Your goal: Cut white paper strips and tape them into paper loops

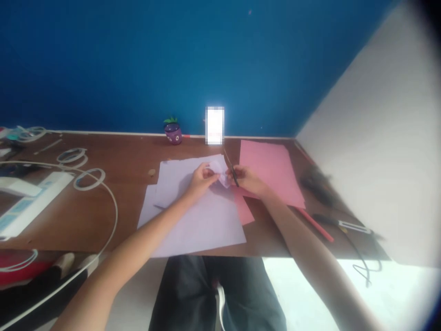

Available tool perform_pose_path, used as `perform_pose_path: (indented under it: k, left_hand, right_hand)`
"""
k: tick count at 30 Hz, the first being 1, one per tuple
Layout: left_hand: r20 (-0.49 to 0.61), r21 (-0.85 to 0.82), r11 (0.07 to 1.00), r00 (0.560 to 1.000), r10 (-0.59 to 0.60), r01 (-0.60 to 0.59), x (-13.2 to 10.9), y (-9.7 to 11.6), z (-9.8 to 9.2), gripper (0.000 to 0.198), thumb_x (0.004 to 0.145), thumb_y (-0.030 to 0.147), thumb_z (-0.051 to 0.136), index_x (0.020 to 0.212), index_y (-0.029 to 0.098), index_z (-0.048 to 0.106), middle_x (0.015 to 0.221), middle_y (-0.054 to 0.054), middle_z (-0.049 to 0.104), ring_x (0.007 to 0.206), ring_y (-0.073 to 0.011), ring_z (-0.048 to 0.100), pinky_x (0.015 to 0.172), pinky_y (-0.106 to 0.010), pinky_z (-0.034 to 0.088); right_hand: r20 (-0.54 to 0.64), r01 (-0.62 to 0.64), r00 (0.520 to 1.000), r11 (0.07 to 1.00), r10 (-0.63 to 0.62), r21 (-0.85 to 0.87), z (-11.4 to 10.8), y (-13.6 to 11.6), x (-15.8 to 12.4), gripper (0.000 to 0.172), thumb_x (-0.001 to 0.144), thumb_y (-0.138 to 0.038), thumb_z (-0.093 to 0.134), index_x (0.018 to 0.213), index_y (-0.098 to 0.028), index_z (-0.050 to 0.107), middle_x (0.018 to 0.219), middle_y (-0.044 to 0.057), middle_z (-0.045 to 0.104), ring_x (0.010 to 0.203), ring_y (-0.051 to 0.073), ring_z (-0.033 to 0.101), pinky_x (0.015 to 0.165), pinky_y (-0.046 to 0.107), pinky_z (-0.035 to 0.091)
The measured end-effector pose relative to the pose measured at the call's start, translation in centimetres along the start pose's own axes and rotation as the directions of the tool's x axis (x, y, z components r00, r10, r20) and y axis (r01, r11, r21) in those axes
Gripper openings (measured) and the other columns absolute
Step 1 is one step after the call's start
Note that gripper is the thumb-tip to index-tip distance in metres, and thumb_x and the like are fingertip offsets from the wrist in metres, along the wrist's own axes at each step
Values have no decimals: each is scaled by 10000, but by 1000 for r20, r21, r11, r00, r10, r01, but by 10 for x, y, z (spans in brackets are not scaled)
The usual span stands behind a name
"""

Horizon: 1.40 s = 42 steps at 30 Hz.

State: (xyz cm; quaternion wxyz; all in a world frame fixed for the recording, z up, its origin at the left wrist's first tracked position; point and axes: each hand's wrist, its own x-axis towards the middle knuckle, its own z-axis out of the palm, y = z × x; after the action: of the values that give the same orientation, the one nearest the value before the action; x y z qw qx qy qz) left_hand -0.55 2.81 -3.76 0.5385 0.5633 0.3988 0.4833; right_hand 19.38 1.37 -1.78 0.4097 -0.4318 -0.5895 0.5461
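Note:
My left hand (204, 178) pinches a small, folded or crumpled piece of pale lavender paper (217, 166) between thumb and fingers. Close on its right, my right hand (250, 179) is closed round a slim dark tool (234, 174) with a thin end pointing up and away; its exact kind is unclear. The right fingertips are at the paper's edge, and whether they grip it too cannot be made out. Under both hands lie large pale lavender sheets (203, 225), one overlapping another. Pink sheets (268, 168) lie beside and partly beneath them on the right.
A purple pot (173, 133) with green leaves and a bright, blurred-out panel (214, 125) stand by the blue wall. At left are a white power strip (37, 202) and looped cables (89, 179). A red stick (315, 224) and a dark-handled tool (344, 224) lie right.

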Motion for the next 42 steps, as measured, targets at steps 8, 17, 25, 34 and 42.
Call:
perform_pose_path:
  k: [8,17,25,34,42]
  left_hand:
    - [130,-80,990,986,-104,115,-4,-1,9,413,757,458,689,988,130,590,817,-62,670,685,-139,613,596,-247,451]
    - [177,-47,990,976,-126,137,-3,0,7,347,748,388,719,947,123,613,849,-66,673,696,-130,616,639,-254,472]
    - [69,4,998,996,-65,65,-2,-3,4,243,791,375,657,868,149,607,724,-12,623,652,-118,575,626,-251,472]
    - [-194,-78,997,981,0,-15,11,0,-13,293,769,429,660,819,149,592,791,-39,637,738,-138,612,666,-263,472]
    - [-235,-248,966,972,10,-70,12,3,-21,288,770,431,682,875,168,632,891,-42,629,851,-128,590,724,-229,460]
  right_hand:
    - [-214,115,973,989,-91,98,28,-1,4,293,664,-314,727,893,-201,585,759,1,599,654,145,584,664,316,493]
    - [-274,166,951,984,-144,59,22,15,9,328,688,-326,699,967,-212,570,809,7,593,753,155,582,720,301,486]
    - [-195,157,966,984,-170,-84,25,8,4,262,699,-304,691,909,-204,569,836,7,588,704,142,558,651,275,464]
    - [-81,119,979,845,-188,-521,15,0,-4,268,789,-355,568,626,-206,416,587,-38,436,553,105,378,511,239,301]
    - [-21,103,984,667,-175,-738,17,3,-6,230,773,-299,523,627,-214,367,553,-48,464,515,105,379,515,238,272]
